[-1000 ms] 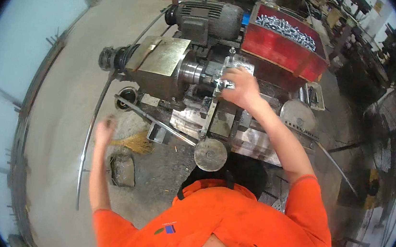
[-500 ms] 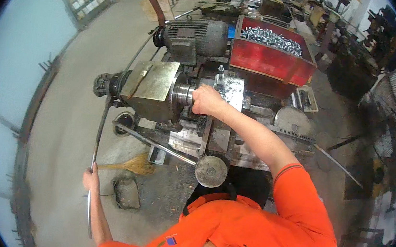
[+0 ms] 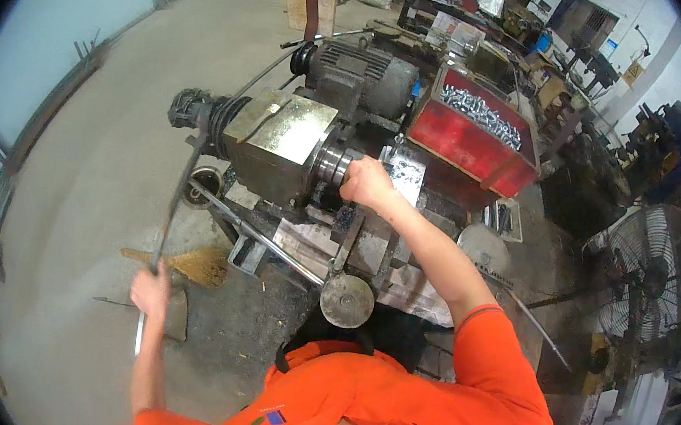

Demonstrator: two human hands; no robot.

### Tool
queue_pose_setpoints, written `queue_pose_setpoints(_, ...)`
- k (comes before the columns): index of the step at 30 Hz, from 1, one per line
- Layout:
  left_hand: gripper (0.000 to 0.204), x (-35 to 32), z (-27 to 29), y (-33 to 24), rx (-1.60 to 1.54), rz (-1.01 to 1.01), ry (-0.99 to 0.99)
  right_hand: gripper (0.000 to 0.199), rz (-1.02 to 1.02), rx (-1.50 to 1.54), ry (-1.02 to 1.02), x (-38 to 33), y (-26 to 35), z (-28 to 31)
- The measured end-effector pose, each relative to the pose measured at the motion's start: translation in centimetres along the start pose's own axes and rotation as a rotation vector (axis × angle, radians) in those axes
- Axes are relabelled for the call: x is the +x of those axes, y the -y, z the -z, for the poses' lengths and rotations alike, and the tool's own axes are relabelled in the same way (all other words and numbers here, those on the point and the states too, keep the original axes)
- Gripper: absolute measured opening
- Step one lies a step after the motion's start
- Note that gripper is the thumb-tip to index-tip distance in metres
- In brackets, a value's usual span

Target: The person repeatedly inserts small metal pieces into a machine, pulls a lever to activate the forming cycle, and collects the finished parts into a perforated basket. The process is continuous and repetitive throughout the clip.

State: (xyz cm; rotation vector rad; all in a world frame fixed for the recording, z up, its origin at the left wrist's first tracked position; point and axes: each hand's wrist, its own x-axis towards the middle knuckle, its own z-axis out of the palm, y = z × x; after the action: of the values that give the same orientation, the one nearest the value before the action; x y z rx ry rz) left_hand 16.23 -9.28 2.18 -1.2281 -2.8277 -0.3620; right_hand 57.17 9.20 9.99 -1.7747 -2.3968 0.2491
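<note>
My left hand (image 3: 151,290) is wrapped around a long, thin metal rod (image 3: 165,231). The rod runs from below that hand up to the pulley end of a lathe headstock (image 3: 267,157), which carries a flat metal plate (image 3: 288,120) on top. At the headstock's other end, my right hand (image 3: 370,182) has its fingers closed at the front of the shiny round spindle (image 3: 332,164). Whatever lies inside those fingers is hidden by the hand. Just beyond it sits a bright metal tool block (image 3: 405,170). A bar with a round weight (image 3: 347,301) hangs on the near side.
A red box (image 3: 456,137) of small shiny metal parts (image 3: 483,115) stands behind the lathe, beside an electric motor (image 3: 359,73). To the right are a fan (image 3: 641,273) and a thin rod (image 3: 540,329) sticking out. A straw broom (image 3: 198,266) lies on the floor at left.
The view has shifted and turned. My left hand is closer to the rod's lower end, and the rod slants more. My right hand remains at the spindle front.
</note>
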Motion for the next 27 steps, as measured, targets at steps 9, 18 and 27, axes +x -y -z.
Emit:
queue_pose_setpoints(9,0.043,0.6,0.4,2.0,-0.2,-0.364,0.23,0.028,-0.068,-0.146,-0.192,-2.7,-5.5,8.5)
queue_pose_setpoints(18,0.02,6.3,-2.3,-1.4,-0.93,-0.386,0.694,0.056,-0.089,0.052,-0.568,-12.6,-12.9,11.9)
queue_pose_setpoints(27,0.041,7.8,-4.9,-0.6,-0.949,-0.193,0.673,0.041,-0.985,0.27,-0.527,-42.6,-23.6,-0.5)
